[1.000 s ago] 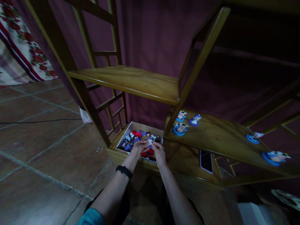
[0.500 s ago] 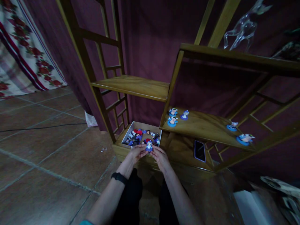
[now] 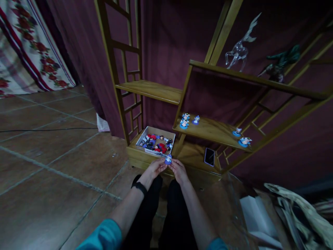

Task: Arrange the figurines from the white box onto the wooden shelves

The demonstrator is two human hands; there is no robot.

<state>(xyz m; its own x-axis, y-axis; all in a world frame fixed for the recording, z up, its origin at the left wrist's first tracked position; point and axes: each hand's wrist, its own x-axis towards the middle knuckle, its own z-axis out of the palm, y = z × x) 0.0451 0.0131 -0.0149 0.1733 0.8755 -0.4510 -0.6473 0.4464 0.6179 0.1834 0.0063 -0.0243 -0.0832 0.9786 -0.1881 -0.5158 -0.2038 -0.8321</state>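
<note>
Between my two hands, just in front of the box, is a small purple-and-white figurine [image 3: 168,159], held upright by its purple base. My left hand [image 3: 156,167] pinches it from the left, and my right hand [image 3: 179,170] grips it from the right. Beyond them a shallow cardboard box [image 3: 142,150] holds several figurines [image 3: 161,148] in red, black, white and purple, lying jumbled. On the shelf [image 3: 208,130] to the right stand a similar purple figurine [image 3: 196,120], two blue-based figurines [image 3: 184,124] at its left end and two more blue-based figurines [image 3: 244,141] at its right end.
A phone [image 3: 209,157] lies on the lowest board, right of the box. Higher up, a clear glass horse [image 3: 238,52] and a dark green figure [image 3: 283,62] stand on the upper shelf [image 3: 256,81]. A white box [image 3: 257,217] sits on the floor at right.
The view has shifted right and back, so more of the upper shelf shows. Both hands still hold the purple figurine, which is now slightly nearer me, clear of the box's front edge.
</note>
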